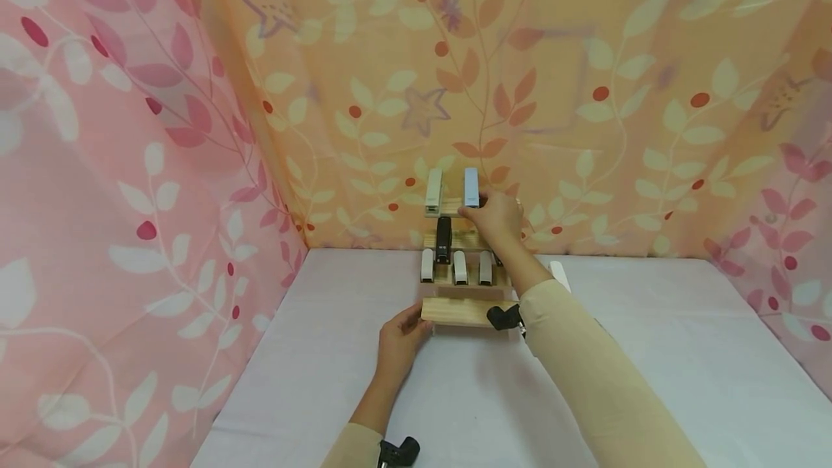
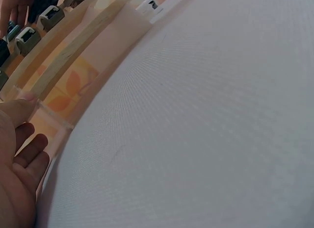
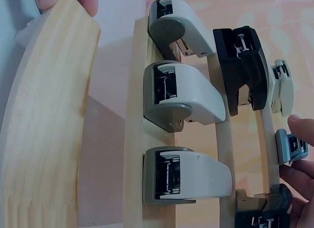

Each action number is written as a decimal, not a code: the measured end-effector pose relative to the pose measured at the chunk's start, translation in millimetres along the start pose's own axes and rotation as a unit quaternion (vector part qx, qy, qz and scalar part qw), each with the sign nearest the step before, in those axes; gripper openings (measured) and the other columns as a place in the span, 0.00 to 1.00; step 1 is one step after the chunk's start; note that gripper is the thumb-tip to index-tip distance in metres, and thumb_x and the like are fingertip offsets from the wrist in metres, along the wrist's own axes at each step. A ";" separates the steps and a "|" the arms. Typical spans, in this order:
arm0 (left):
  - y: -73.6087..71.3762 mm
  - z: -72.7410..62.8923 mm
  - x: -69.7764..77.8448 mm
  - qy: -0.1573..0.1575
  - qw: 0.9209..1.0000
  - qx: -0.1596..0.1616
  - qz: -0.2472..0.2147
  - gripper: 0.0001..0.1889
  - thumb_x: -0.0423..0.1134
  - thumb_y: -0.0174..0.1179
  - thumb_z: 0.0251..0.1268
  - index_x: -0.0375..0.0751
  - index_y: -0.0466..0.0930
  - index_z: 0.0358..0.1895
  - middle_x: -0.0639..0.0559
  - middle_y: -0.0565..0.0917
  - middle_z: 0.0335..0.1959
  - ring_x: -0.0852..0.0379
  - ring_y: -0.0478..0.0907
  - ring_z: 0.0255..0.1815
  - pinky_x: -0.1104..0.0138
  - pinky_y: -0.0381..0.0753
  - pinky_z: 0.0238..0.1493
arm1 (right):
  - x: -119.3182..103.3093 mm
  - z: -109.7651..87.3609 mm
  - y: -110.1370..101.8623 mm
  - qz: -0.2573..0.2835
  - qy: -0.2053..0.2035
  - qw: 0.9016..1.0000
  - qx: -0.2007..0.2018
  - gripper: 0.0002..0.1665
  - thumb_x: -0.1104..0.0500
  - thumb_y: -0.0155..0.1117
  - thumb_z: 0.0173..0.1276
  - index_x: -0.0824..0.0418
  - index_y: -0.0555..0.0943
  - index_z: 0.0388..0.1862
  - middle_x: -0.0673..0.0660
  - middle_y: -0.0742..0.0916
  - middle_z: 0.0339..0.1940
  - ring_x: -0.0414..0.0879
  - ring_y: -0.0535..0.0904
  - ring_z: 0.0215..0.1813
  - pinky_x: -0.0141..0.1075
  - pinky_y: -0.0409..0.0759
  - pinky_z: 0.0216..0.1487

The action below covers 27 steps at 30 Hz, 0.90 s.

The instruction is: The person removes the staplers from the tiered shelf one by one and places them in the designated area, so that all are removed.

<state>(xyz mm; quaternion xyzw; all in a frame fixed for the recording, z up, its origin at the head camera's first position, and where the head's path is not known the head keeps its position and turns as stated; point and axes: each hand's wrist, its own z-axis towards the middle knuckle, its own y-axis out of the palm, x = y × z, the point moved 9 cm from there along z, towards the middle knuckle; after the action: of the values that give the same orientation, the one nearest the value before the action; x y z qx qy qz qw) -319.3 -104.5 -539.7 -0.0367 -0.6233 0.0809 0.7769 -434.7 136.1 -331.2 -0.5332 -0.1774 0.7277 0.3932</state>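
Observation:
On the top tier of a wooden tiered rack stands a light blue stapler. My right hand pinches its lower end between thumb and fingers. To its left on that tier is a pale green stapler. The tier below holds a black stapler and, in the right wrist view, another dark stapler beneath my fingers. Three white and grey staplers line the following tier. My left hand grips the left end of the lowest wooden board, thumb on top.
A white object, apparently a stapler, is on the table to the right of the rack, partly hidden by my right sleeve. White cloth covers the table. A patterned curtain hangs close behind the rack.

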 end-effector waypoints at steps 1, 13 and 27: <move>0.4 -0.2 0.6 0.000 1.000 0.000 -0.002 0.25 0.39 0.75 0.59 0.43 0.84 0.61 0.45 0.86 0.59 0.48 0.83 0.61 0.64 0.84 0.61 | 0.5 -0.2 -0.8 0.002 0.002 1.000 0.002 0.25 0.44 0.77 0.62 0.59 0.86 0.51 0.58 0.91 0.45 0.58 0.83 0.49 0.55 0.68 0.65; 5.2 1.3 2.3 -0.002 1.000 -0.011 -0.004 0.25 0.38 0.75 0.60 0.42 0.83 0.62 0.45 0.85 0.60 0.50 0.83 0.62 0.68 0.83 0.60 | 6.6 -4.7 -22.2 0.001 0.006 0.999 0.051 0.19 0.49 0.71 0.63 0.54 0.89 0.51 0.59 0.92 0.42 0.59 0.85 0.42 0.52 0.80 0.45; 2.7 1.7 1.1 -0.019 1.000 -0.006 0.021 0.26 0.41 0.75 0.60 0.46 0.84 0.62 0.50 0.85 0.60 0.53 0.82 0.62 0.66 0.83 0.62 | 5.0 -16.2 -55.3 0.055 -0.022 0.992 0.112 0.22 0.53 0.69 0.60 0.64 0.87 0.50 0.61 0.90 0.44 0.57 0.79 0.47 0.49 0.79 0.50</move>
<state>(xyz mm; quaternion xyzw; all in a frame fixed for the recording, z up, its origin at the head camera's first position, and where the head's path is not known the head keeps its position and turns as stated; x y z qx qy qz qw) -321.0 -101.7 -538.8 -0.0527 -0.6372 0.0944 0.7631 -399.3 172.0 -302.9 -0.4784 -0.0737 0.7753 0.4058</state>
